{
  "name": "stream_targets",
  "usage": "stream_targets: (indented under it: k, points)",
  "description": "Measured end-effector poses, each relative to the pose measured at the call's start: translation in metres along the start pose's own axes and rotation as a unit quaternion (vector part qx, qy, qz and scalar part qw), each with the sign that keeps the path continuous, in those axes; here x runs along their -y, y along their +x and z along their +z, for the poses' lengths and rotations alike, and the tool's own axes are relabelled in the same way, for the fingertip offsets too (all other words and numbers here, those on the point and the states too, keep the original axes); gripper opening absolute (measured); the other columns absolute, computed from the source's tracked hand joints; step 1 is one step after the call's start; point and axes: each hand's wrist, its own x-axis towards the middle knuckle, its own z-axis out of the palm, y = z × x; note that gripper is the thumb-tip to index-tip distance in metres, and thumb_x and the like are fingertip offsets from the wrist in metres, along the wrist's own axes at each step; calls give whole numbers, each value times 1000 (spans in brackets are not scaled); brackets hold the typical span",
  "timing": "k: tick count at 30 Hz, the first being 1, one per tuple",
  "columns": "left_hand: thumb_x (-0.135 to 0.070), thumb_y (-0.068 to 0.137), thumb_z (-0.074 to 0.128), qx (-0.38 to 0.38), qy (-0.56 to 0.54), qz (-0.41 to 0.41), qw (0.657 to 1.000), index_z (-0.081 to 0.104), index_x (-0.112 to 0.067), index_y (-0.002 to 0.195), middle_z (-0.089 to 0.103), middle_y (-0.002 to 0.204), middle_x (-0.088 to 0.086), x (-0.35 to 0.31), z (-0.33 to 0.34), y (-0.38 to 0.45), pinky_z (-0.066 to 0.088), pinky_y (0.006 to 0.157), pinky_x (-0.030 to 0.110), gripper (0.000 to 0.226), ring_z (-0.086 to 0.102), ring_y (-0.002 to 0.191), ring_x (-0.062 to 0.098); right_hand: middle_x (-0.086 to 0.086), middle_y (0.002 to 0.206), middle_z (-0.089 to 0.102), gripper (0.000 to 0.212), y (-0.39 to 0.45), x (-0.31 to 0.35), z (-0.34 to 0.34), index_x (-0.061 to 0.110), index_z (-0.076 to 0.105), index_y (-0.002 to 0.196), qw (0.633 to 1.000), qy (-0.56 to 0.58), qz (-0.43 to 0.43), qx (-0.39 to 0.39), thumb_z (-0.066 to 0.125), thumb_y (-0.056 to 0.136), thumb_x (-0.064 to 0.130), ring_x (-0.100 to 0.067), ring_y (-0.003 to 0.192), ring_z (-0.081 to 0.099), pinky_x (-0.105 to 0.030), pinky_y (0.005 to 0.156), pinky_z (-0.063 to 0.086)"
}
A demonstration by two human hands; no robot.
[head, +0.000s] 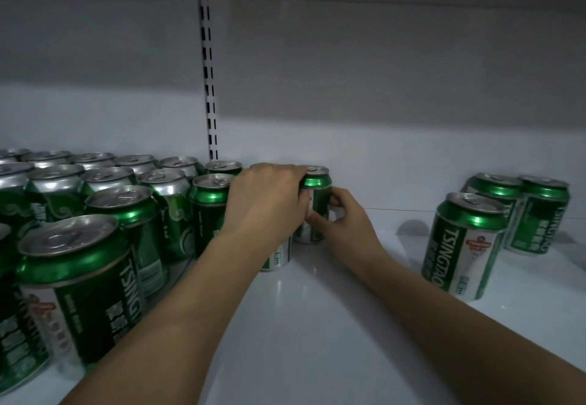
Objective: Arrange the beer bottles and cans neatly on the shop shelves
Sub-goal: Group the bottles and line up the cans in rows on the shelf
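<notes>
I had both hands on one green beer can [315,182] standing upright toward the far side of the white shelf [317,309], just right of the packed block of cans [104,208]. My left hand [269,201] came over it from the left, fingers curled round its upper half just below the silver lid. My right hand [345,224] gripped it lower on the right, thumb and fingers bent against the side. Between my hands I could see the can's glossy green shoulder, a strip of white label and the bare silver base resting on the shelf.

Another can [277,255] stood just near of it, mostly hidden under my left wrist, only its white and green bottom showing.

The block on the left ran in rows from the near edge to the far wall, all upright, silver tops with pull tabs, green bodies with white TSINGTAO lettering running up the side. The nearest can [79,290] showed a white panel with a red emblem.

Well apart on the right stood a loose group of three cans [504,227] of the same kind, one nearer and two behind it, touching or nearly so.

A slotted metal upright [209,87] ran up the grey back wall.
</notes>
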Motion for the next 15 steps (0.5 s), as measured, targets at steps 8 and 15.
stream_targets:
  k: [8,15]
  points:
    - [-36,95,49,-24,-19,3,1000,63,-29,120,67,117,-7,0,2,1,36,66,30,30,64,99,20,9,106,55,47,2,4,2,19,52,124,996,-84,-24,-12,75,86,32,-9,94,54,-10,68,38]
    - [-34,95,51,-26,-35,11,999,65,-25,120,68,115,-4,1,4,-1,41,72,33,30,61,100,22,12,105,50,51,0,10,-3,17,45,128,999,-45,-4,12,73,87,26,-12,101,57,-26,82,49]
